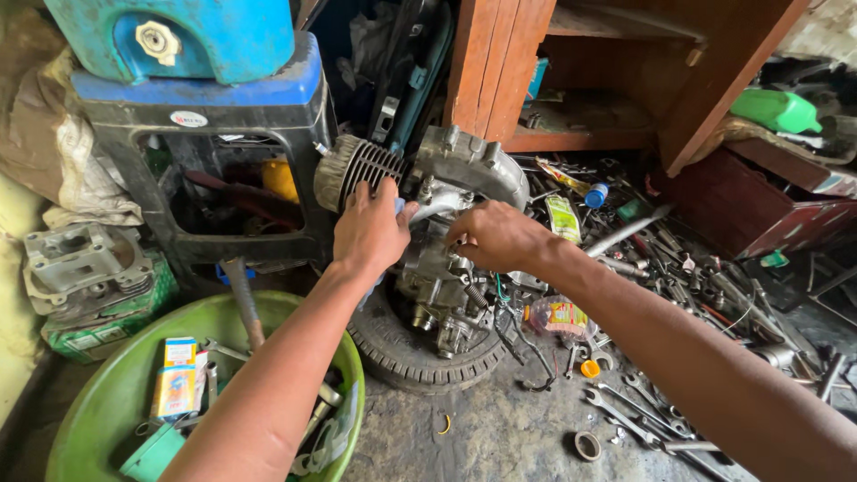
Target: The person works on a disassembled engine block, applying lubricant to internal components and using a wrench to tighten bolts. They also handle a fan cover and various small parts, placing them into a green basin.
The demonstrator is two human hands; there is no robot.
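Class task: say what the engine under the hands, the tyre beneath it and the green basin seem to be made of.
Engine: cast metal, probably aluminium, dull grey and grimy, with thin cooling fins.
Tyre: black rubber, matte, with moulded tread blocks.
Green basin: likely plastic, smooth with an even colour and a rounded rim.

Your two bare forearms reach in from the near edge and converge toward the middle. Your left hand [370, 234] lies palm-down, fingers [386, 191] spread forward — your right hand [500, 236] bends at the wrist, fingers curled leftward, pinching.
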